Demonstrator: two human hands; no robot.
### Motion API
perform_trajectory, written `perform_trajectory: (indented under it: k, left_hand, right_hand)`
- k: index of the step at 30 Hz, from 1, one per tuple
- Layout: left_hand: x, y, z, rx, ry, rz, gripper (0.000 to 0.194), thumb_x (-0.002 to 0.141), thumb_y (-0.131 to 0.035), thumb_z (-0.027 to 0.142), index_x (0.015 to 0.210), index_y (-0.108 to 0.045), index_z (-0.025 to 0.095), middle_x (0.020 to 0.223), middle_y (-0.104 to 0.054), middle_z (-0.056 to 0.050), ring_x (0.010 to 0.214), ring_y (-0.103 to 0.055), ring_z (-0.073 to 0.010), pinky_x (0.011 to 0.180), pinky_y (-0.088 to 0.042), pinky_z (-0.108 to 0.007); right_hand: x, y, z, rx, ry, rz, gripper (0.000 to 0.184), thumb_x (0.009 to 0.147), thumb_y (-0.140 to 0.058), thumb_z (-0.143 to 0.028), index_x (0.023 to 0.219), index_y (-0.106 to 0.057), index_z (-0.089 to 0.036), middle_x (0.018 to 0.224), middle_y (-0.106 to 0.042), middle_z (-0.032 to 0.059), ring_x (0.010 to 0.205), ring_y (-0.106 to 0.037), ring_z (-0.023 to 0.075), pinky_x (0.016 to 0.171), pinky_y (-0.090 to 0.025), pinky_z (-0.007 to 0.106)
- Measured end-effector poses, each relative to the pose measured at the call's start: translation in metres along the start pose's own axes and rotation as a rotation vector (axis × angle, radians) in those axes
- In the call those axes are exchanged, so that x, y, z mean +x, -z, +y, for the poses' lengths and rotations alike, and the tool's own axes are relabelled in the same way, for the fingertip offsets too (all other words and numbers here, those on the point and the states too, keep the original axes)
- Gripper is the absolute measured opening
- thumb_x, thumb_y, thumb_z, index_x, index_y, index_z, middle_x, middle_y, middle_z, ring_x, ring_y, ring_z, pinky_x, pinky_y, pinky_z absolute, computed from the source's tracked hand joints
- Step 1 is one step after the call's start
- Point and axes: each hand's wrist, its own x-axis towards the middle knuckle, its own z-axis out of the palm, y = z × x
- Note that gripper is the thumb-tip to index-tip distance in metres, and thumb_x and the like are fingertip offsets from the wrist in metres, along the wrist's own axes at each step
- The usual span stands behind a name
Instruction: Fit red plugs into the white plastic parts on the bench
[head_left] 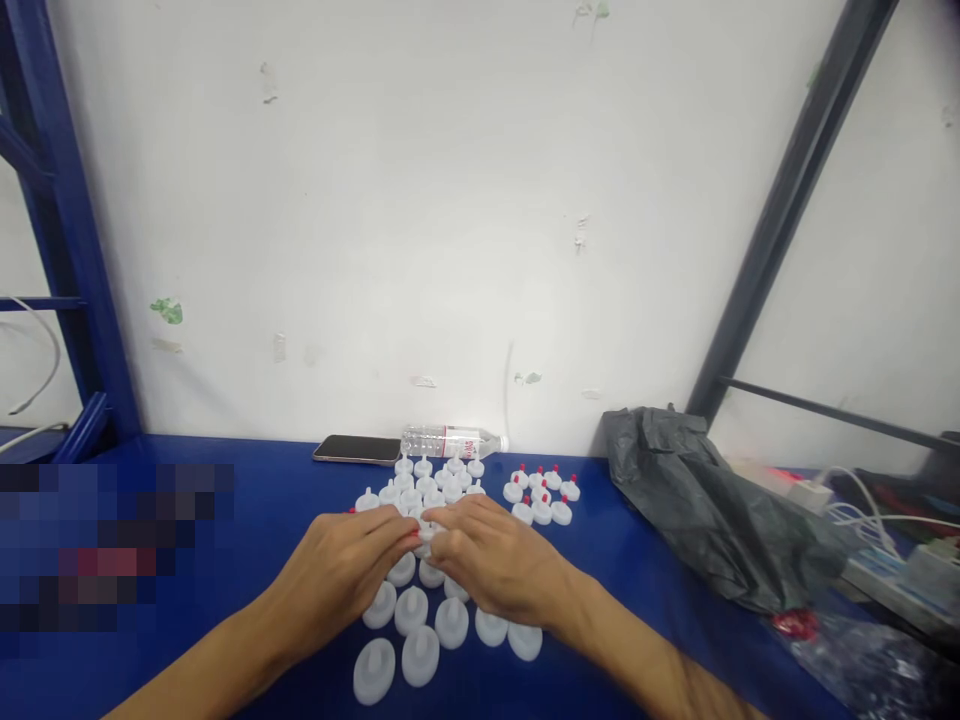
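Well in front of the bottle [461,442], loose white lids [420,657] are spread on the bench [247,500]. Beyond the nearest ones, a red tip [413,539] is pinched in the left hand [352,550]'s grip, just left of a held lid [425,536] on which the right hand [499,555]'s grip is closed. The held lid's long axis is hidden by fingers. Red-tipped lids [561,512] are grouped right of the bottle, nearer; a phone [358,449] is laid left of it.

The left hand [349,552] pinches a red tip [415,537] beside the right hand [501,556], above white caps [420,657] on a blue table [255,490].
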Motion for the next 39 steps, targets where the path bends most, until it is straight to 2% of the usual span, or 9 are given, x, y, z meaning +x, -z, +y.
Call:
perform_trajectory:
  k: [5, 8, 11, 16, 19, 23, 27, 32, 39]
  left_hand:
    - [0.004, 0.018, -0.022, 0.052, 0.076, 0.026, 0.042, 0.131, -0.050, 0.028, 0.129, -0.091, 0.030, 0.103, -0.096, -0.004, 0.085, -0.093, -0.0247, 0.077, -0.071, -0.034]
    - [0.003, 0.030, -0.039, 0.099, 0.232, -0.019, 0.041, 0.129, -0.052, 0.031, 0.122, -0.092, 0.029, 0.111, -0.098, -0.005, 0.097, -0.095, -0.0263, 0.087, -0.073, -0.034]
    - [0.001, 0.035, -0.052, 0.131, 0.392, -0.056, 0.043, 0.129, -0.050, 0.037, 0.121, -0.092, 0.029, 0.123, -0.096, -0.007, 0.107, -0.093, -0.0285, 0.088, -0.072, -0.036]
    - [0.000, 0.036, -0.057, 0.215, 0.537, -0.119, 0.043, 0.123, -0.049, 0.038, 0.120, -0.092, 0.029, 0.131, -0.089, -0.011, 0.131, -0.084, -0.0376, 0.090, -0.072, -0.043]
    - [-0.001, 0.034, -0.058, 0.233, 0.619, -0.136, 0.041, 0.120, -0.051, 0.037, 0.121, -0.091, 0.028, 0.142, -0.082, -0.014, 0.125, -0.085, -0.0356, 0.087, -0.071, -0.043]
    - [-0.004, 0.031, -0.065, 0.191, 0.674, -0.084, 0.040, 0.116, -0.055, 0.038, 0.124, -0.091, 0.024, 0.150, -0.073, -0.017, 0.110, -0.088, -0.0328, 0.095, -0.075, -0.047]
    - [-0.002, 0.032, -0.068, 0.163, 0.684, -0.055, 0.042, 0.111, -0.056, 0.040, 0.123, -0.091, 0.022, 0.146, -0.073, -0.019, 0.105, -0.088, -0.0350, 0.095, -0.077, -0.053]
    - [0.003, 0.037, -0.063, 0.199, 0.729, -0.093, 0.043, 0.115, -0.053, 0.041, 0.124, -0.091, 0.023, 0.152, -0.072, -0.018, 0.109, -0.088, -0.0339, 0.095, -0.076, -0.051]
    - [0.003, 0.039, -0.059, 0.219, 0.715, -0.173, 0.043, 0.116, -0.050, 0.038, 0.126, -0.090, 0.026, 0.154, -0.072, -0.016, 0.114, -0.087, -0.0346, 0.087, -0.071, -0.047]
  right_hand:
    - [-0.007, 0.018, 0.027, 0.025, -0.199, -0.058, 0.042, 0.120, -0.073, -0.011, 0.156, -0.081, -0.029, 0.157, -0.088, 0.0159, 0.131, -0.090, 0.0319, 0.114, -0.080, 0.048]
    - [-0.026, 0.028, 0.057, -0.010, -0.429, -0.040, 0.040, 0.125, -0.058, -0.012, 0.154, -0.082, -0.025, 0.152, -0.086, 0.0159, 0.111, -0.090, 0.0256, 0.103, -0.081, 0.044]
    - [-0.046, 0.030, 0.084, -0.051, -0.598, -0.054, 0.046, 0.132, -0.048, -0.022, 0.156, -0.086, -0.027, 0.151, -0.089, 0.0152, 0.126, -0.091, 0.0290, 0.119, -0.079, 0.052]
    - [-0.065, 0.020, 0.099, -0.070, -0.623, -0.185, 0.050, 0.132, -0.051, -0.031, 0.163, -0.090, -0.027, 0.163, -0.093, 0.0166, 0.163, -0.083, 0.0400, 0.145, -0.062, 0.076]
    - [-0.070, 0.013, 0.097, -0.087, -0.633, -0.293, 0.053, 0.135, -0.048, -0.037, 0.169, -0.088, -0.029, 0.172, -0.090, 0.0143, 0.175, -0.075, 0.0408, 0.149, -0.057, 0.077]
    - [-0.073, 0.010, 0.098, -0.095, -0.659, -0.351, 0.054, 0.135, -0.050, -0.037, 0.172, -0.088, -0.027, 0.176, -0.086, 0.0166, 0.179, -0.072, 0.0431, 0.149, -0.056, 0.078]
    - [-0.075, 0.009, 0.102, -0.112, -0.685, -0.385, 0.054, 0.134, -0.051, -0.038, 0.174, -0.086, -0.026, 0.178, -0.085, 0.0166, 0.179, -0.071, 0.0427, 0.151, -0.053, 0.080]
    - [-0.074, 0.012, 0.099, -0.140, -0.682, -0.376, 0.052, 0.133, -0.053, -0.035, 0.172, -0.087, -0.025, 0.176, -0.087, 0.0190, 0.173, -0.076, 0.0443, 0.147, -0.057, 0.078]
    - [-0.068, 0.018, 0.094, -0.200, -0.638, -0.301, 0.032, 0.131, -0.064, -0.033, 0.144, -0.092, -0.028, 0.141, -0.094, 0.0156, 0.136, -0.089, 0.0376, 0.136, -0.065, 0.061]
